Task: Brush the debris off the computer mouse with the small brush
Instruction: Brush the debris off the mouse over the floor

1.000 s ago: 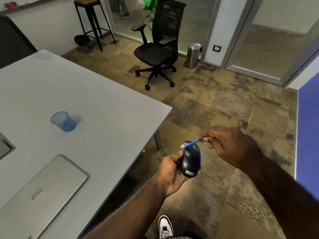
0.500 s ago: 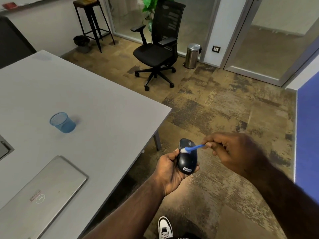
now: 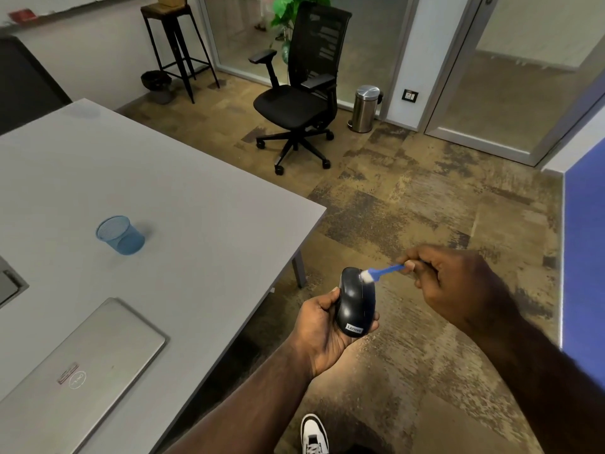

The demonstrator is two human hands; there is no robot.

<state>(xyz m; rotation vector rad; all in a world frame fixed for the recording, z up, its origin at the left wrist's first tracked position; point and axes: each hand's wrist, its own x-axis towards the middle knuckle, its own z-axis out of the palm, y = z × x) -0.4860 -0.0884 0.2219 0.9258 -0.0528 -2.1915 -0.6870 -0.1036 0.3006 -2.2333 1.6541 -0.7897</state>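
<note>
Black mouse (image 3: 356,301) sits cradled in the left hand (image 3: 322,332), beside the counter (image 3: 203,204) edge. The right hand (image 3: 458,286) pinches the brush (image 3: 381,271), its white bristles touching the mouse's front.

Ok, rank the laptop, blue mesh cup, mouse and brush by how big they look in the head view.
1. Laptop, by far the largest, though partly cut off.
2. Mouse and cup: they look alike, and the mouse is held nearer the camera, so no ranking.
3. Brush, smallest.
</note>
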